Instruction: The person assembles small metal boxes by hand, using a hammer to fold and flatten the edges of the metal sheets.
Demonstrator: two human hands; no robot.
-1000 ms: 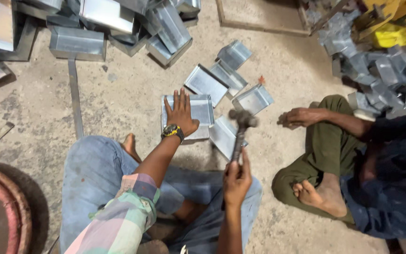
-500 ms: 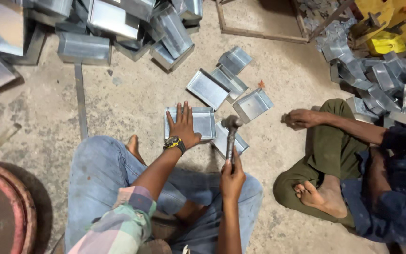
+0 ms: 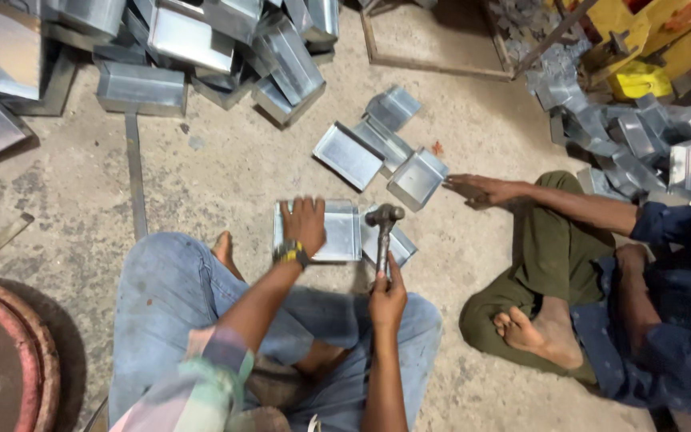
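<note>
A: State the open floor area.

B: Bare concrete floor lies open to the left of the metal tray, between the piled sheet-metal boxes and the person's knee.

A: Obstructions on that side?

B: A flat metal strip lies across it.

A: And ahead?

B: Three loose trays lie just beyond, leaving only a narrow gap.

A: To the right?

B: The co-worker's hand rests on the floor near the hammer; the co-worker's folded leg blocks the rest.
</note>
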